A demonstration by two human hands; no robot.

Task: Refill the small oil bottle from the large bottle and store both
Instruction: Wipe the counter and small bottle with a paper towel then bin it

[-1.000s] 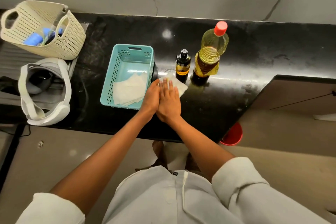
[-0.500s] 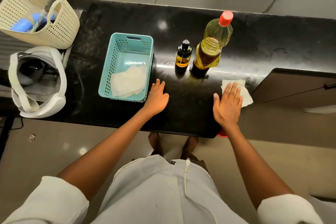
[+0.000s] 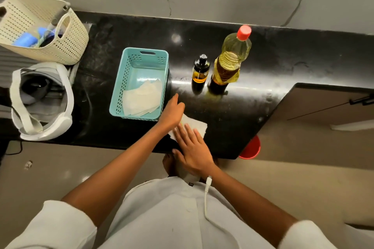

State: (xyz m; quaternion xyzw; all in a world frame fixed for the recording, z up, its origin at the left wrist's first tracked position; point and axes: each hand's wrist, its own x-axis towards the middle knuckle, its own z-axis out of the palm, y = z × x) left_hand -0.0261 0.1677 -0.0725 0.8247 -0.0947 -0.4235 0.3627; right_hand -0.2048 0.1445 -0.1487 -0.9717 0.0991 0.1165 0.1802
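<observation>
The small dark oil bottle (image 3: 201, 70) with a black pump top stands capped on the black counter (image 3: 283, 70). Right beside it is the large oil bottle (image 3: 232, 56), which has a red cap. Both stand upright and neither hand touches them. My right hand (image 3: 192, 147) lies flat, fingers spread, on a white tissue (image 3: 197, 125) near the counter's front edge. My left hand (image 3: 172, 111) rests just left of it, beside the teal basket, its fingers at the tissue's edge and holding nothing.
A teal basket (image 3: 129, 79) with folded white tissues sits left of the bottles. A cream perforated basket (image 3: 66, 50) and a white headset (image 3: 64, 91) are at the far left. A red bucket (image 3: 251, 148) stands on the floor below the counter's right end.
My right hand slid the tissue from the counter's right end back left to the front middle. My left hand stayed near the teal basket. The bottles have not moved.
</observation>
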